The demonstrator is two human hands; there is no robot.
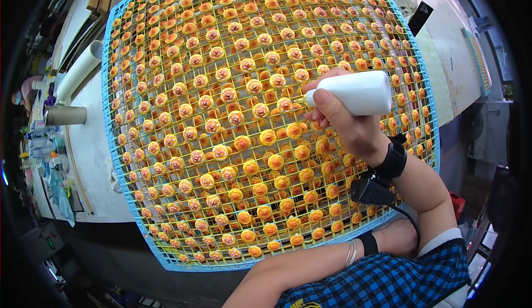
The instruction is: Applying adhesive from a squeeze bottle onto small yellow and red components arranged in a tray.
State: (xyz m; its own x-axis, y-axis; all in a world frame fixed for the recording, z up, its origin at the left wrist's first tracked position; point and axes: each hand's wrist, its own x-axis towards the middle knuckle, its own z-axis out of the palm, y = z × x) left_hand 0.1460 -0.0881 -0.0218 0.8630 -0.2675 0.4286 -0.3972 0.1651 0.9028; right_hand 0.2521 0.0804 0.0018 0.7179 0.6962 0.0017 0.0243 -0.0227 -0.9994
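I see a white bench (100,158) carrying a big blue-rimmed wire mesh rack (119,158) that overhangs its near edge, every cell filled with small round orange flower-shaped pieces (249,166); those toward the far left show pale centres, those near the right plain orange. My right hand (346,125) is closed around a white plastic squeeze bottle (354,93), nozzle down by a piece right of the rack's middle. My left hand (396,236) lies under the rack's near right corner; its grip I cannot tell. I'd judge steady pressure and one centred dab per piece matter most.
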